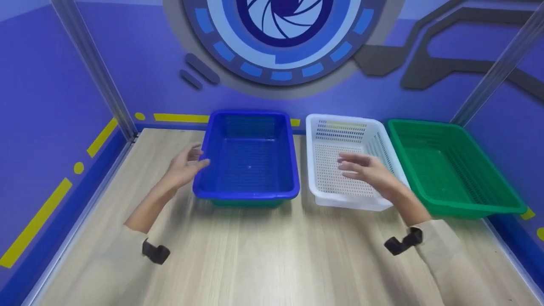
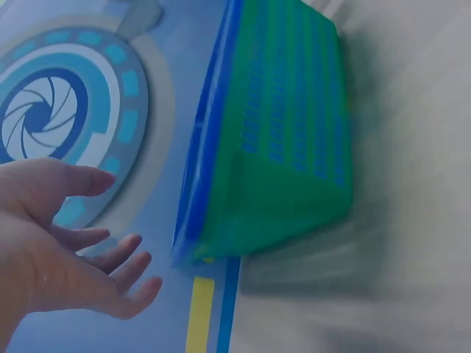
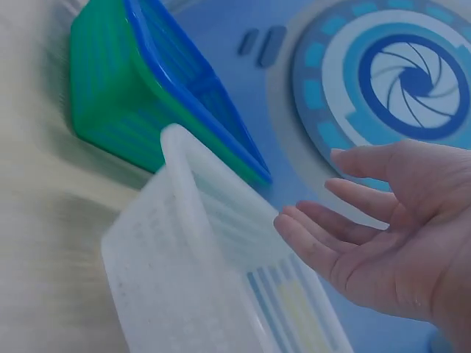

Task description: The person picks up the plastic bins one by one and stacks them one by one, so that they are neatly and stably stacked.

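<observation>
A blue basket (image 1: 246, 196) sits nested in a green one (image 2: 294, 213), whose wall shows beneath the blue rim. My left hand (image 1: 183, 165) is at the left rim of the blue basket; the left wrist view shows a gap between its spread, loosely bent fingers and the basket. To the right stands a white perforated basket (image 1: 348, 202). Over it hovers my right hand (image 1: 367, 170), fingers relaxed and pointing left, holding nothing. In the right wrist view that hand (image 3: 397, 228) is beside the white rim, palm showing.
Beside the white basket, at the far right, stands another green basket (image 1: 471, 208). All baskets are in a row on the wooden table (image 1: 263, 255) against the printed blue back wall (image 1: 140, 72). Metal posts (image 1: 100, 76) mark the corners, with side panels left and right.
</observation>
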`<state>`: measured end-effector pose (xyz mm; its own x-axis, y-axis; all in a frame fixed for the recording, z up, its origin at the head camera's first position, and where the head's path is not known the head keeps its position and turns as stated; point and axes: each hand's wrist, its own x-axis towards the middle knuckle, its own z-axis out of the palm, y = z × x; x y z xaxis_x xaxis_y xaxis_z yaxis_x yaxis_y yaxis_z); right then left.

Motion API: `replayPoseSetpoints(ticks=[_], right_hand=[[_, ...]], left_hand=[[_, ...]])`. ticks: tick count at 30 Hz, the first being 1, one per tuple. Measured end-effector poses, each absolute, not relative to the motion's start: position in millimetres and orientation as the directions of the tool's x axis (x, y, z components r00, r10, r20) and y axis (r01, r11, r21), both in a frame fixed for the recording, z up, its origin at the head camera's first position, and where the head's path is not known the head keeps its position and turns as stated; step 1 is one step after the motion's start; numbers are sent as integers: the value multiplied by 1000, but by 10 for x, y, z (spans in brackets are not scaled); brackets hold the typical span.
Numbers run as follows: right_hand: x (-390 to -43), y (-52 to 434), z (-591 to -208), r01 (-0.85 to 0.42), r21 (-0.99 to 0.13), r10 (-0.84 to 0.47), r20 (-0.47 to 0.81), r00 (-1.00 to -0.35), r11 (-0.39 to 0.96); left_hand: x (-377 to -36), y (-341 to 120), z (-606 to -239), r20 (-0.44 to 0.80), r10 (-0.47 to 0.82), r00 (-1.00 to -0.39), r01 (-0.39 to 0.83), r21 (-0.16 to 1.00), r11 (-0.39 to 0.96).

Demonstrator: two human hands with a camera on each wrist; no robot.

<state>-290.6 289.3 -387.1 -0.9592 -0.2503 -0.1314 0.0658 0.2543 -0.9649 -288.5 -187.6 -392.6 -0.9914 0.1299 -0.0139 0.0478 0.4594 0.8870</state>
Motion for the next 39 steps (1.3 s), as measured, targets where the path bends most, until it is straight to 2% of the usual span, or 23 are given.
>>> replayPoseSetpoints(ticks=[4,8,11,17,22,25,31,33,37,39], right_hand=[[-2875,3191,-3824,136,-983,-258,-164,-952,123],[-2851,3445,-3790,177,-984,-248,-180,-952,34],[-2827,3599,-3779,177,-983,-209,-185,-960,53],[-2833,3817,-3787,157,-965,-114,-183,-976,208],[-2813,4028,-3826,219,-969,-90,-230,-969,117],[-2788,4133,-3866,243,-967,-99,-249,-963,72],[-2776,4257,-3904,248,-958,-111,-265,-958,144],[-2778,4295,-3907,256,-956,-123,-273,-954,141],[-2784,4348,-3907,276,-953,-130,-292,-948,127],[-2788,4353,-3912,271,-947,-118,-293,-949,173]], left_hand=[[-2927,-1608,-3933,-27,210,-977,58,920,388],[-2930,-1355,-3935,-41,249,-968,57,926,374],[-2945,-1166,-3916,-52,273,-961,56,927,372],[-3052,-752,-3819,-86,345,-935,53,926,373],[-3188,-341,-3850,-116,423,-899,45,934,353],[-3249,-118,-3903,-142,429,-892,0,949,315],[-3335,184,-3956,-141,491,-859,-105,989,101],[-3348,251,-3966,-139,521,-842,-118,990,73],[-3351,360,-3994,-162,549,-820,-114,986,121],[-3340,406,-4005,-174,542,-822,-98,981,166]])
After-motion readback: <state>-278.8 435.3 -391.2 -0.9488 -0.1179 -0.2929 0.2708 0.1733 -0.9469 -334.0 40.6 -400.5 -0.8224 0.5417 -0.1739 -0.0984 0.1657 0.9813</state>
